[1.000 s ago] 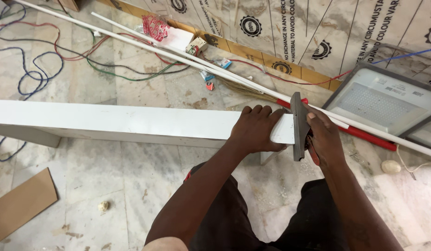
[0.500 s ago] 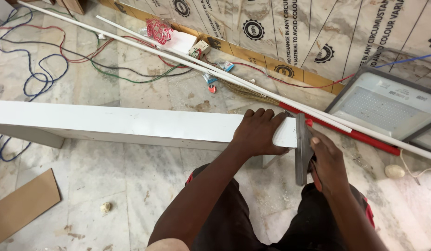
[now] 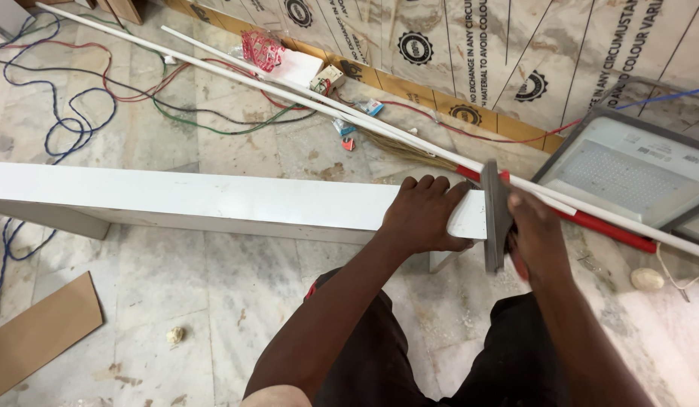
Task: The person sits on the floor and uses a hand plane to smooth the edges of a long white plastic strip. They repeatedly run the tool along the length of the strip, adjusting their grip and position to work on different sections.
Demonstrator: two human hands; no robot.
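A long white board [image 3: 198, 200] lies across the marble floor, raised a little above it. My left hand [image 3: 425, 215] presses flat on the board's right end, fingers spread toward the far edge. My right hand [image 3: 534, 237] grips a grey metal tool [image 3: 496, 215], a flat upright bar held against the board's right end face. The hand hides the tool's handle, which shows a bit of red.
Long white pipes [image 3: 289, 87] and a red rod [image 3: 613, 230] lie diagonally behind the board. A flat floodlight panel [image 3: 636, 173] rests at right. Loose coloured wires [image 3: 100, 90] coil at far left. Brown cardboard [image 3: 36, 335] lies at lower left. Printed protective sheets [image 3: 470, 45] line the back.
The view has shifted slightly. My right hand and the grey tool have moved a little along the board's end; my left hand keeps pressing on the board.
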